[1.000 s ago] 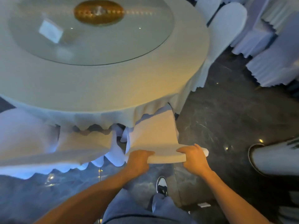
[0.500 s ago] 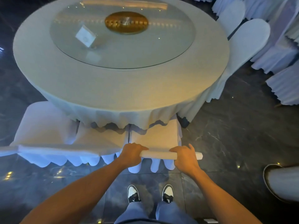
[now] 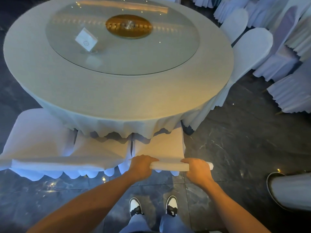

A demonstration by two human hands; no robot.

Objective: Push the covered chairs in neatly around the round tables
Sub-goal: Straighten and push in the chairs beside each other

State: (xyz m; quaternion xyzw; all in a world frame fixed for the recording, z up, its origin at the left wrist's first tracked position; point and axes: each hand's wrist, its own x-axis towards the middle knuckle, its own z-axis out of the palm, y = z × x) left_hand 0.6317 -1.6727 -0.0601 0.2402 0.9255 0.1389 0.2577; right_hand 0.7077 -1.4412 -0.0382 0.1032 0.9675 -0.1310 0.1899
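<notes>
Both hands grip chair point(image 3: 161, 147) top rail: left hand point(image 3: 142, 166), right hand point(image 3: 196, 169). Chair at table point(image 3: 117, 91) 6 o'clock edge, seat partly under the cloth. Second chair point(image 3: 55, 148) just beside, 7 o'clock.

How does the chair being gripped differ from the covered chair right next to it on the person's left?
The gripped chair has the left hand and right hand closed on its backrest top; the neighbouring chair has no hand on it. The gripped chair's skirt barely shows behind the hands, while the neighbouring chair's scalloped hem hangs in plain view. Both wear white covers, and both seats reach under the tablecloth hem.
</notes>
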